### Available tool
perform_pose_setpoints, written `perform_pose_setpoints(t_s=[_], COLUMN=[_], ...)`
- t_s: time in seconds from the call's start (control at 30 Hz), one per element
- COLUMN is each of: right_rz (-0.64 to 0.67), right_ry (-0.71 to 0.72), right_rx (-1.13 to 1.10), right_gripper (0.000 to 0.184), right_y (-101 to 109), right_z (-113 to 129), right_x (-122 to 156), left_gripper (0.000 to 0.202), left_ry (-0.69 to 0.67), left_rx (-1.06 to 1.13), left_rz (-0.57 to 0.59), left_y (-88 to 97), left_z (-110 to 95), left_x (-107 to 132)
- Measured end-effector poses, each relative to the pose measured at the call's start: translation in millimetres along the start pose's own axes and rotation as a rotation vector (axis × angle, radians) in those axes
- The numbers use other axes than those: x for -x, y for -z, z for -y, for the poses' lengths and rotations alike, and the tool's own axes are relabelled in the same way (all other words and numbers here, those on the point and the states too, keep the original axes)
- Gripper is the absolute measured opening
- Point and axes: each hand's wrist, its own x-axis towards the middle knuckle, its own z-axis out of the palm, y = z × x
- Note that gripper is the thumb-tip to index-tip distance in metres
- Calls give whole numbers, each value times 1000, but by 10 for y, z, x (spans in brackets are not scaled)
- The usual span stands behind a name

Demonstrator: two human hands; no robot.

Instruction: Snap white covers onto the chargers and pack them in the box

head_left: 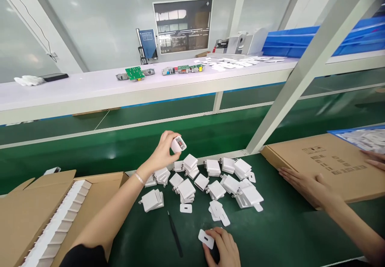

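Evidently pairing step: white housing (179,143) raised near far edge of charger cluster (185,188), pinched by left hand (163,152); open end faces wearer, long axis foreshortened. Right hand (224,246) pinches slotted plate (206,239), long axis slanting upper-left to lower-right. Next move likely calls for squaring plate to opening.

Green bench (141,235) | white plug housings (216,190), clustered | white plates (219,212) | dark tweezers (175,234) | open carton (39,206), left | cardboard box (325,166), right
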Motion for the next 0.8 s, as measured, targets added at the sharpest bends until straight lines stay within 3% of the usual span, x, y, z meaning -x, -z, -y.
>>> perform_pose_setpoints(t_s=[0.1, 0.2, 0.33, 0.47, 0.57, 0.8], right_rz=[-7, -35, -89, -38, 42, 135], right_ry=[-22, -59, 27, 173, 273, 267], right_rx=[-153, -253, -418, -539, -552, -603], right_gripper=[22, 18, 18, 23, 26, 26], right_y=[186, 433, 753, 970, 1012, 927], right_z=[147, 437, 981, 1505, 1774, 1905], right_x=[-150, -389, -742, -989, -1063, -1018], left_gripper=[55, 58, 59, 65, 65, 49], left_ry=[-116, -136, -136, -92, -39, 31], left_rx=[204, 387, 469, 480, 442, 309], left_rz=[-107, -78, -60, -81, -78, -128], left_y=[108, 115, 48, -16, -47, -40], left_z=[-351, -611, -854, -1002, -1072, -1255], left_x=[537, 1001, 1408, 1655, 1782, 1927])
